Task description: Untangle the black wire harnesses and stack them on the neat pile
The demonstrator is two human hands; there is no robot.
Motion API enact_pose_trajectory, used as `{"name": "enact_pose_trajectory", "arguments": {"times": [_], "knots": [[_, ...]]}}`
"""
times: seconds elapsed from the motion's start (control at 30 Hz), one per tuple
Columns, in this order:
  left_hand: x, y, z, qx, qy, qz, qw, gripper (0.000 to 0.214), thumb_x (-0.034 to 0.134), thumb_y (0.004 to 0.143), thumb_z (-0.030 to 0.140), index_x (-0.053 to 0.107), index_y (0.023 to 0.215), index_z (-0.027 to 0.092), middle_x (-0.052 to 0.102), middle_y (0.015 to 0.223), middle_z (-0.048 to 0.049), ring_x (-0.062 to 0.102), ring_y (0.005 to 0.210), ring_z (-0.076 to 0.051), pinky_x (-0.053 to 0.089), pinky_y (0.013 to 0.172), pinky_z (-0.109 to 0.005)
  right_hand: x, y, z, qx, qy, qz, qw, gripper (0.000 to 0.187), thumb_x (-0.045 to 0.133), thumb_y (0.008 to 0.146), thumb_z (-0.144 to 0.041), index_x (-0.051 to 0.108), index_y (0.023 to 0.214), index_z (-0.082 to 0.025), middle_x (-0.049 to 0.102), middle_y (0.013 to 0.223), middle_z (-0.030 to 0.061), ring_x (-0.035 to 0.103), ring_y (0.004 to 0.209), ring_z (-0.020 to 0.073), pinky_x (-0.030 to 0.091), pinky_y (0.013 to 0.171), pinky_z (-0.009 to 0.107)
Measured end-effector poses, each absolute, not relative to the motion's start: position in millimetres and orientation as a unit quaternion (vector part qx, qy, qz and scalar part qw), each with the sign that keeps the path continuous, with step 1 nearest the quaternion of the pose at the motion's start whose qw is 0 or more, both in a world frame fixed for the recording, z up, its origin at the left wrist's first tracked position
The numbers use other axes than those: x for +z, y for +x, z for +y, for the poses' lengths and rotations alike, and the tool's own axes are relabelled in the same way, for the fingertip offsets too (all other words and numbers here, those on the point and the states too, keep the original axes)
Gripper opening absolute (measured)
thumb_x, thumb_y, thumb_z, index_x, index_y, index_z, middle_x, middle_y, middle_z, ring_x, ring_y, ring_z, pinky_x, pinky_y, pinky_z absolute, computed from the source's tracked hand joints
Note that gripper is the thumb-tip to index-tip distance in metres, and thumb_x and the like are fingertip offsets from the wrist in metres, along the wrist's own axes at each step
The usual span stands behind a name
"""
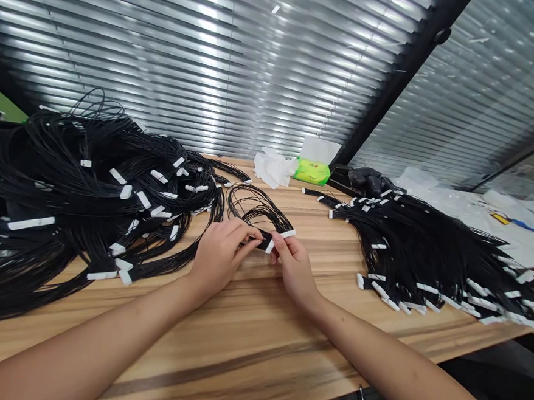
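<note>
- Slatted blinds point(148, 68) fill the background behind a wooden table point(258, 328), with a tissue pack point(313, 171) near the table's far edge as the landmark for everything below.
- Left hand point(220, 256): in front of and left of the tissue pack, fingers curled closed, pinching the black end of a wire bundle point(256, 204).
- Right hand point(294, 266): in front of the tissue pack, nearly closed, thumb and fingers pinching a white tag point(287, 234) at the end of that bundle.
- Wire bundle: directly in front of the tissue pack, its loop rising from between the hands and resting on the table.
- Risk: the loop could catch on the wire heap point(87, 182) left of the tissue pack if the hands drift that way, tangling the wires.
- Risk: a hard tug could bend or pull off the white tag.
- Risk: the wire stack point(417, 256) right of the tissue pack overhangs the table edge nearby, so a bump could slide it off.
- Counts: two hands, one held bundle, one heap, one stack, one tissue pack, one crumpled tissue point(271, 168) beside the pack. Tags number dozens, and the wires are too many to count.
</note>
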State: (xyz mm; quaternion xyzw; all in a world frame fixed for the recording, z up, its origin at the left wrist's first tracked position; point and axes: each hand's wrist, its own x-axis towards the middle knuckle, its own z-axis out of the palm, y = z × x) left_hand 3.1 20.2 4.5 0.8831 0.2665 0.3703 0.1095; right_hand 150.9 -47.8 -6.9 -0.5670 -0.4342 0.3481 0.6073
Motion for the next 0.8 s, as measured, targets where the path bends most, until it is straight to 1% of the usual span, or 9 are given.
{"name": "enact_pose_trajectory", "arguments": {"times": [0.13, 0.27, 0.37, 0.43, 0.53, 0.6, 0.7, 0.8], "knots": [[6, 5, 18, 0.34, 0.891, 0.288, 0.092, 0.018, 0.045, 0.094, 0.03, 0.058, 0.087, 0.019, 0.062, 0.087, -0.0017, 0.054, 0.083, -0.017, 0.034, 0.073, -0.031, -8, 151, -48, 0.351, -0.57, -0.438, 0.6, 0.036, 0.055, 0.083, -0.049, 0.051, 0.066, -0.018, 0.044, 0.053, -0.0053, 0.04, 0.051, 0.0105, 0.032, 0.052, 0.025], [7, 7, 15, 0.332, 0.893, 0.3, 0.053, 0.019, 0.041, 0.095, 0.029, 0.054, 0.086, 0.018, 0.062, 0.091, -0.0042, 0.052, 0.088, -0.02, 0.032, 0.077, -0.034, -6, 150, -47, 0.355, -0.567, -0.434, 0.604, 0.037, 0.055, 0.083, -0.049, 0.051, 0.063, -0.018, 0.045, 0.052, -0.0052, 0.042, 0.051, 0.0105, 0.033, 0.053, 0.025], [8, 4, 14, 0.354, 0.892, 0.279, 0.037, 0.024, 0.044, 0.093, 0.034, 0.053, 0.078, 0.018, 0.064, 0.089, -0.004, 0.051, 0.086, -0.02, 0.029, 0.079, -0.036, -6, 152, -45, 0.376, -0.55, -0.396, 0.632, 0.035, 0.057, 0.081, -0.048, 0.05, 0.062, -0.019, 0.046, 0.049, -0.0058, 0.041, 0.05, 0.01, 0.034, 0.054, 0.024], [9, 1, 14, 0.367, 0.898, 0.238, 0.041, 0.027, 0.047, 0.092, 0.037, 0.052, 0.073, 0.018, 0.064, 0.081, -0.0016, 0.051, 0.079, -0.018, 0.028, 0.08, -0.036, -6, 154, -42, 0.401, -0.527, -0.352, 0.661, 0.034, 0.06, 0.079, -0.046, 0.049, 0.062, -0.019, 0.045, 0.049, -0.0065, 0.04, 0.048, 0.0093, 0.033, 0.052, 0.024], [9, -1, 14, 0.372, 0.905, 0.195, 0.072, 0.028, 0.048, 0.091, 0.036, 0.054, 0.071, 0.018, 0.06, 0.065, 0.0023, 0.049, 0.065, -0.013, 0.029, 0.079, -0.035, -3, 158, -38, 0.443, -0.471, -0.278, 0.71, 0.028, 0.066, 0.074, -0.042, 0.051, 0.066, -0.019, 0.047, 0.055, -0.0069, 0.038, 0.048, 0.0081, 0.031, 0.049, 0.023], [8, -1, 16, 0.374, 0.896, 0.216, 0.104, 0.027, 0.047, 0.092, 0.036, 0.057, 0.073, 0.019, 0.059, 0.062, 0.0035, 0.047, 0.059, -0.011, 0.03, 0.077, -0.033, 1, 159, -36, 0.466, -0.43, -0.234, 0.738, 0.025, 0.071, 0.071, -0.037, 0.053, 0.068, -0.02, 0.047, 0.059, -0.0068, 0.037, 0.049, 0.0077, 0.031, 0.048, 0.022], [5, 1, 22, 0.383, 0.858, 0.303, 0.162, 0.027, 0.045, 0.092, 0.036, 0.058, 0.076, 0.019, 0.062, 0.066, 0.0029, 0.049, 0.062, -0.013, 0.032, 0.076, -0.032, 8, 160, -37, 0.516, -0.383, -0.207, 0.737, 0.021, 0.071, 0.071, -0.032, 0.054, 0.068, -0.02, 0.049, 0.063, -0.0057, 0.036, 0.049, 0.0077, 0.034, 0.05, 0.023], [3, 2, 28, 0.385, 0.822, 0.366, 0.206, 0.025, 0.044, 0.092, 0.037, 0.057, 0.079, 0.02, 0.064, 0.076, 0.0015, 0.053, 0.074, -0.016, 0.034, 0.079, -0.032, 11, 158, -39, 0.584, -0.35, -0.208, 0.702, 0.018, 0.067, 0.076, -0.032, 0.056, 0.07, -0.02, 0.053, 0.067, -0.004, 0.035, 0.048, 0.008, 0.037, 0.053, 0.025]]}}
